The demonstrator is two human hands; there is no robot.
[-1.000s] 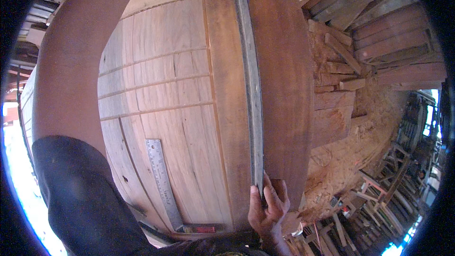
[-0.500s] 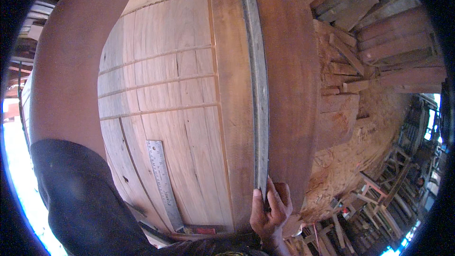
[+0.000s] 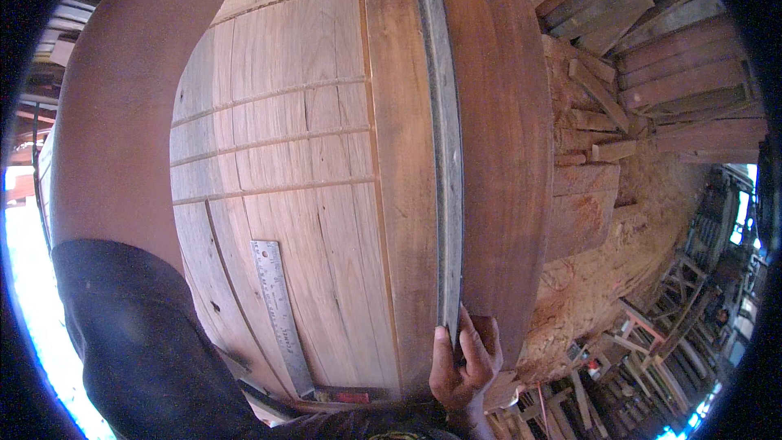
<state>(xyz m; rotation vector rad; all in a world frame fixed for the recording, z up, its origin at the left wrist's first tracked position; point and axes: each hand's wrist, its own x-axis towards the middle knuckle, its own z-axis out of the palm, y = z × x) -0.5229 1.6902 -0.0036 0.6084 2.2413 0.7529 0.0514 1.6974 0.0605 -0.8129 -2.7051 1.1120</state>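
Observation:
My right hand [image 3: 468,365] pinches the near end of a long grey metal bar [image 3: 444,130], thumb on its left side and fingers on its right. The bar runs lengthwise along a reddish-brown wooden board [image 3: 498,130] and passes beyond the top of the view. Left of that board is a paler grooved wooden panel [image 3: 285,130], with a steel ruler [image 3: 278,301] lying flat on it. My left arm, dark sleeve at the elbow, reaches forward along the left side; its hand is out of view beyond the upper edge.
Wood offcuts [image 3: 599,94] and sawdust [image 3: 603,277] cover the ground to the right. Stacked timber [image 3: 684,73] stands at the far right, and wooden frames [image 3: 652,334] crowd the lower right. A small red item [image 3: 352,398] lies by the panel's near edge.

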